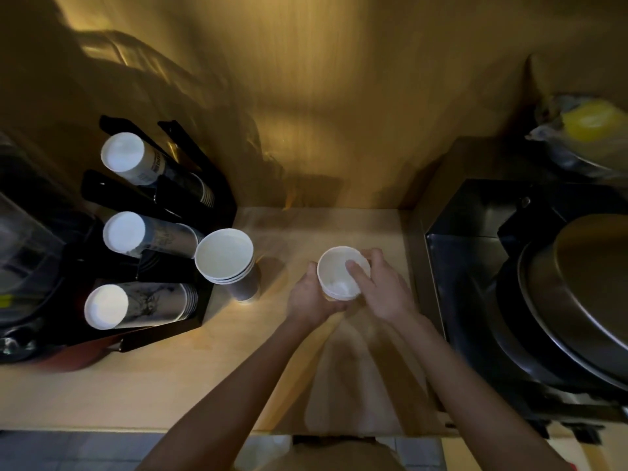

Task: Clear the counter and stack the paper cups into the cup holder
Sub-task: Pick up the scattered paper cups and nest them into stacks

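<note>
A small stack of white paper cups is held upright over the wooden counter, mouth toward me. My left hand wraps its left side and bottom. My right hand grips the right rim, with the thumb inside the top cup. A second stack of nested paper cups stands upright on the counter to the left, beside the black cup holder. The holder's three slanted slots each hold a cup stack bottom-out: top, middle, bottom.
A black appliance with a large round metal lid fills the right side. A bag with something yellow lies at the back right. Dark machines stand left of the holder. A wooden wall rises behind the counter.
</note>
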Tool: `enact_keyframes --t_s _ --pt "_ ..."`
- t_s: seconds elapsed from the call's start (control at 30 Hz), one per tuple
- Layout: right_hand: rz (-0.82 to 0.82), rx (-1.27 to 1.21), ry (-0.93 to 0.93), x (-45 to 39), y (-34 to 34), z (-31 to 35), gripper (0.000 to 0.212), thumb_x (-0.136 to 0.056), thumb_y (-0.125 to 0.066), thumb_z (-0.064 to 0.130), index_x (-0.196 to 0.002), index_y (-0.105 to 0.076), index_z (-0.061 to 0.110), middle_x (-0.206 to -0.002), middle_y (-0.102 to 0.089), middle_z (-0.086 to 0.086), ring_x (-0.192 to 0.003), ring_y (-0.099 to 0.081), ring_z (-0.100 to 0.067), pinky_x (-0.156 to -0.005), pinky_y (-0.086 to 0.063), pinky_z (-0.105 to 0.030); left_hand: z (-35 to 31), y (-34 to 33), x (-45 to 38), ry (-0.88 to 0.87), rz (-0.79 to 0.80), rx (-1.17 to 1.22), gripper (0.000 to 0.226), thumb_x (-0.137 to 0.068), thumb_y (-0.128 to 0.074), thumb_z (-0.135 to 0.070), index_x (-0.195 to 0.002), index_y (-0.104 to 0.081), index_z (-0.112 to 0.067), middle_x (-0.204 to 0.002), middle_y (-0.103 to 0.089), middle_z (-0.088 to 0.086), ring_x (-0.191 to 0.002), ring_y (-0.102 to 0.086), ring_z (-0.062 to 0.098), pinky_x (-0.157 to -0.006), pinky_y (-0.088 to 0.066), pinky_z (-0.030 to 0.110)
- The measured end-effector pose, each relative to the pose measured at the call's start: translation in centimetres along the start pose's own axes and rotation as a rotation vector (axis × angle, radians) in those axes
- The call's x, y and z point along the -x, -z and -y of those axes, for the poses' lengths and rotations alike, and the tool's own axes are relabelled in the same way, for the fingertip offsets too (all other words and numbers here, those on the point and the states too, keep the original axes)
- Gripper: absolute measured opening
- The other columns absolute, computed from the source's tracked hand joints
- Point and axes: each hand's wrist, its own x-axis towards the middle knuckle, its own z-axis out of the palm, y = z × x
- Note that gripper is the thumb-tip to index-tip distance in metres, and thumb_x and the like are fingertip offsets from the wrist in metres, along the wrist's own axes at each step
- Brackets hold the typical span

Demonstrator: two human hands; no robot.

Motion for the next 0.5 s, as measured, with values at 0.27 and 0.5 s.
enact_keyframes --t_s 0.27,0.5 --pt "-0.014 -0.487 -0.205 0.2 5.2 5.0 0.044 -0.095 -0.037 0.043 -0.071 -0.056 0.012 -0.078 -0.062 -0.013 -0.062 -0.06 -0.026 -0.06 -0.052 -0.037 -2.7 6.7 3.2 -0.281 -0.029 0.101 0.09 -0.053 -0.086 -0.021 -0.13 -0.039 -0.017 -0.122 -0.06 0.005 -0.109 -0.057 0.022 -0.086 -0.048 0.031" --pt "0.39 -0.694 -0.231 1.9 5.0 9.5 0.056 -0.084 -0.038 0.061 -0.097 -0.057 0.01 -0.055 -0.064 -0.007 -0.047 -0.061 -0.027 -0.038 -0.049 -0.026 -4.1 15.9 7.1 -0.649 -0.217 0.005 0.079 -0.059 -0.081 -0.027 -0.127 -0.043 -0.019 -0.123 -0.051 -0.009 -0.115 -0.047 0.006 -0.092 -0.038 0.013"
